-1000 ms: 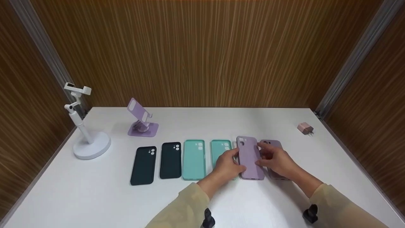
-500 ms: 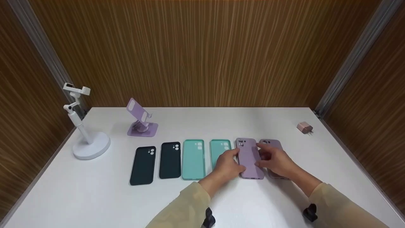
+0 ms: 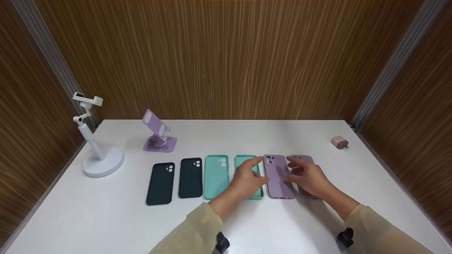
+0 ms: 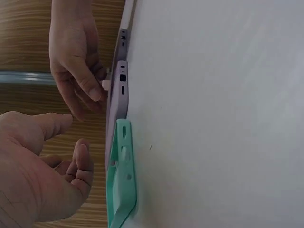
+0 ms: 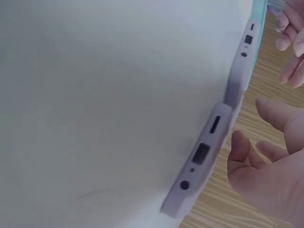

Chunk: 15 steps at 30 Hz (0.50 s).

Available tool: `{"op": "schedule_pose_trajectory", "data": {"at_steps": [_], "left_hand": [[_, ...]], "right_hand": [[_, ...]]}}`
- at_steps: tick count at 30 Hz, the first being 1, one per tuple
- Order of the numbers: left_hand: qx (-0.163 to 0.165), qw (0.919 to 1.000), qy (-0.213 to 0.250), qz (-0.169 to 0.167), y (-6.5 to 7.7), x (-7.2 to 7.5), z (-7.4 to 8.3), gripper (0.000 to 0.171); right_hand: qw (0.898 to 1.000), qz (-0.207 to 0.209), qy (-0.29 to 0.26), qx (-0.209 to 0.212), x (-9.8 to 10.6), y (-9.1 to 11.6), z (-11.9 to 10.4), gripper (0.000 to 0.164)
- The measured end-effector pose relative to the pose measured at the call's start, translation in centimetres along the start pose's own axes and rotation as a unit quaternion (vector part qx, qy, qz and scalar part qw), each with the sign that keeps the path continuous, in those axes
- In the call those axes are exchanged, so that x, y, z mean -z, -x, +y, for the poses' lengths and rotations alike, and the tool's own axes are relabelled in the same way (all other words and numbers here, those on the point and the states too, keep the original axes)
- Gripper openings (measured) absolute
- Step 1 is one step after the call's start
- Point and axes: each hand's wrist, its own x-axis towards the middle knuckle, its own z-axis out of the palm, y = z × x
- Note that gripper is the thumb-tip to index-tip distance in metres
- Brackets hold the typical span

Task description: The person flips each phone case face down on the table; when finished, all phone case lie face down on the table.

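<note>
A striped wooden wall [image 3: 226,60] stands behind a white worktop [image 3: 106,218]. Two pale sleeves reach in from the near edge, the left sleeve [image 3: 190,227] and the right sleeve [image 3: 383,229]. A tall white stand [image 3: 93,143] with a round base is at the far left, and a small purple stand [image 3: 154,123] sits to its right, near the wall.

The left hand [image 3: 246,180] is over the right teal phone case [image 4: 126,190], its fingertips at the near side of the left purple phone case [image 3: 277,176]. Its grip is released, with thumb and fingers spread around nothing. The right hand [image 3: 310,179] is over the right purple phone case [image 5: 209,139], fingertips at the other long edge of the left one; its grip is released too. Whether any fingertip touches is hard to tell.

The left purple phone case lies flat on the worktop, back up, between the hands and fifth from the left in a row of six. The left teal phone case [image 3: 216,178] is third; two black phone cases [image 3: 190,178] begin the row. A pink charger [image 3: 339,142] lies at the back right.
</note>
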Motion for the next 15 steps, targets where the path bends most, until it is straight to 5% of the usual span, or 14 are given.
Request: {"op": "schedule_pose_trajectory", "data": {"at_steps": [7,15], "left_hand": [[-0.014,0.9991,-0.034,0.02,0.2,4.0,-1.3,0.072],[-0.004,0.9965,-0.083,0.003,0.6,6.2,-2.9,0.074]], "right_hand": [[0.999,0.001,-0.034,0.034,-1.4,-0.4,-1.9,0.065],[0.998,-0.01,-0.045,0.048,-3.6,-1.2,-3.7,0.065]]}}
